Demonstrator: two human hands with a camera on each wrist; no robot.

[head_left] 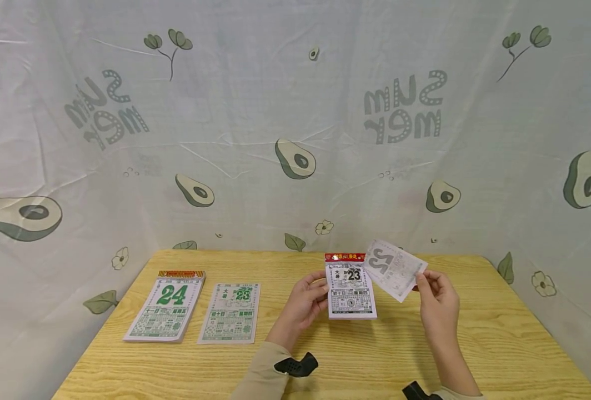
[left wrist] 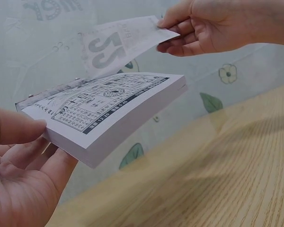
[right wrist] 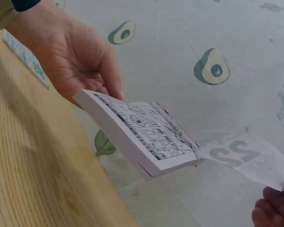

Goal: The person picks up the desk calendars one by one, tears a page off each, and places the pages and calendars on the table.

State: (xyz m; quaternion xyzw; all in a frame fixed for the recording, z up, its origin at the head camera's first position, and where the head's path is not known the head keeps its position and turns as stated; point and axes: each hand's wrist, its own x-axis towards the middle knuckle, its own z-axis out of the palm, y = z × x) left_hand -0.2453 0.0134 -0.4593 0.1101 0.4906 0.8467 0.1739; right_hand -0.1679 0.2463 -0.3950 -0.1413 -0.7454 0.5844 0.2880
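My left hand (head_left: 302, 303) grips the left side of a thick tear-off calendar (head_left: 351, 304), thumb on top and fingers beneath, holding it tilted above the table. Its top page reads 23 in black, below a red header strip. Out to the right, my right hand (head_left: 439, 305) pinches a corner of a thin calendar page (head_left: 395, 269) between thumb and fingers. Through the paper a 22 shows reversed. In the right wrist view, the far end of this page (right wrist: 246, 158) narrows to the calendar's bound edge, at one corner.
On the wooden table (head_left: 295, 383), a second calendar pad (head_left: 163, 311) with a green 24 lies at the left. Beside it is a loose page (head_left: 229, 314) with a green 23. A pale curtain (head_left: 255, 100) printed with avocados hangs behind and around the table.
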